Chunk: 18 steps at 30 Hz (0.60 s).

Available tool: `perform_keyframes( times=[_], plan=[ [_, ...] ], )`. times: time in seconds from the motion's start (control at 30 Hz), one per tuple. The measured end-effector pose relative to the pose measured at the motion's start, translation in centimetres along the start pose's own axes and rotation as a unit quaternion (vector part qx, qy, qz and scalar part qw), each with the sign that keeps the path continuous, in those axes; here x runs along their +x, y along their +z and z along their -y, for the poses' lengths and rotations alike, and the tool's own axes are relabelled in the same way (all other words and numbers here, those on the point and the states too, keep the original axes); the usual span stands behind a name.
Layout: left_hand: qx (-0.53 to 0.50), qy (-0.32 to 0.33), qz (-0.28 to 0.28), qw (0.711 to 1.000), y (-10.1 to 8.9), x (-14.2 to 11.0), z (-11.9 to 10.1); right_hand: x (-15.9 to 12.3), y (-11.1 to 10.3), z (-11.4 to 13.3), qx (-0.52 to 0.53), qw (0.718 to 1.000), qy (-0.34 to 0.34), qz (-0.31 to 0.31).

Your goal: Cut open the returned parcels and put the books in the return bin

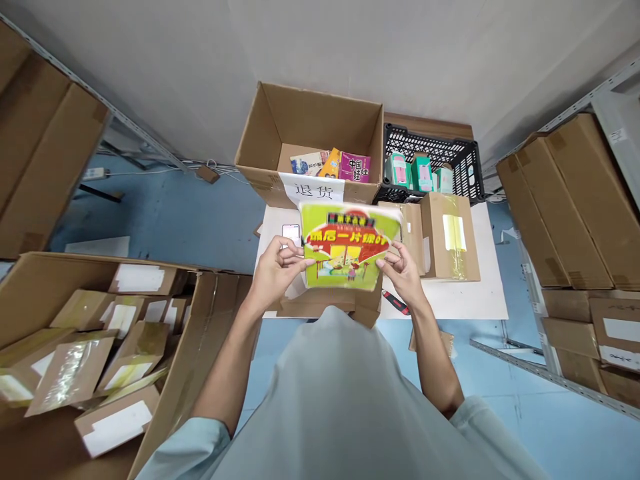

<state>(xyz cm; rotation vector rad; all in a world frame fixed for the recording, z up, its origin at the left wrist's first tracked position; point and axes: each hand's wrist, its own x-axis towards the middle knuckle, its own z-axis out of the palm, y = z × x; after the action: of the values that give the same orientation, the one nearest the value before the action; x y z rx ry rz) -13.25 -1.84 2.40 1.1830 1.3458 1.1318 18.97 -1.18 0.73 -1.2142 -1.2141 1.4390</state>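
Note:
A thin, bright green picture book (350, 250) with a red and yellow cover is held up flat in front of me, slightly blurred. My left hand (280, 270) pinches its left edge between thumb and fingers. On the opposite edge, my right hand (404, 272) grips it the same way. Under the book lies an open cardboard box (320, 305), mostly hidden. Beside my left hand a phone (291, 233) rests on the white table (450, 299). A red and black box cutter (395, 303) lies just below my right hand.
Behind the book stands a large open carton (310, 107) with several books (356, 167) inside. To its right is a black crate (460, 150) holding green boxes (423, 175). Taped parcels (453, 237) sit on the table. A big carton of parcels (205, 327) fills the left; shelves (613, 127) flank the right.

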Motion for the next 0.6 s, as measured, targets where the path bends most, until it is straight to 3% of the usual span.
perform_keyframes(
  times=[0.17, 0.3, 0.37, 0.47, 0.6],
  plan=[
    [0.019, -0.018, 0.079, 0.997, 0.0, 0.1, 0.0, -0.4, -0.2, -0.3, 0.010, 1.000, 0.011, -0.009],
    [0.038, -0.003, 0.102, 0.994, -0.4, -0.1, -0.2, -0.8, -1.1, 0.5, -0.047, 0.998, 0.013, -0.028],
    [0.025, -0.013, 0.111, 0.993, -0.7, -0.1, -0.3, -0.9, -1.5, 0.9, -0.033, 0.999, 0.028, -0.006],
    [-0.004, -0.044, 0.092, 0.995, -0.5, 0.2, -0.7, -0.7, -1.6, 1.5, 0.013, 0.998, 0.046, 0.038],
    [0.005, -0.049, 0.019, 0.999, 0.8, 0.8, -1.9, 0.2, -0.6, 2.1, 0.012, 0.999, 0.045, -0.006]
  ],
)
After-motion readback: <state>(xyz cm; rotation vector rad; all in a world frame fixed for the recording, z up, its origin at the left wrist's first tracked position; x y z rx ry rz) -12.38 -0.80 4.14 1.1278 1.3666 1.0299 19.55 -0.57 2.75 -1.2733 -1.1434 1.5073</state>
